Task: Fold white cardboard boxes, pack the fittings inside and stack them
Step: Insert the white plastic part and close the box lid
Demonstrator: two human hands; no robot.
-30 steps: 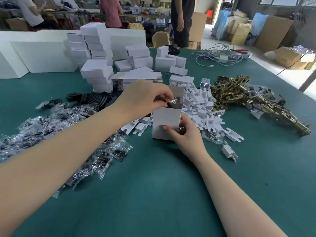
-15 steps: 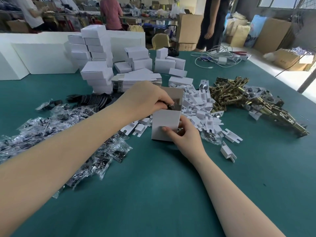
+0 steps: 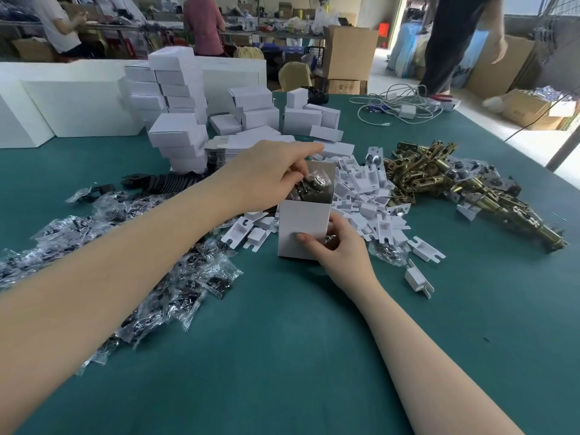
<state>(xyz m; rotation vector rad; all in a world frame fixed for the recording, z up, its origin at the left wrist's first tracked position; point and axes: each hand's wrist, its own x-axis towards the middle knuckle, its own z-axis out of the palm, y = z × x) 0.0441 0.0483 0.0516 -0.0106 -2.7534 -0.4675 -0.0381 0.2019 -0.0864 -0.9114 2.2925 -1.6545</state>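
Note:
A white cardboard box (image 3: 303, 226) stands upright on the green table, its top open. My right hand (image 3: 337, 249) grips its lower right corner, thumb across the front face. My left hand (image 3: 266, 177) is at the box's mouth and pinches a clear plastic bag of dark fittings (image 3: 312, 185) that sits partly inside the box. Stacks of closed white boxes (image 3: 175, 127) stand at the back left.
Bagged fittings (image 3: 150, 277) are heaped on the left, white cardboard inserts (image 3: 367, 196) and brass lock parts (image 3: 445, 180) on the right. Flat box blanks (image 3: 248, 146) lie behind the box. Cables (image 3: 401, 105) lie at the far edge; people stand beyond the table.
My left hand has pushed the bag of fittings deeper into the box's mouth. My right hand keeps its hold on the box. A person in the background has walked to the right.

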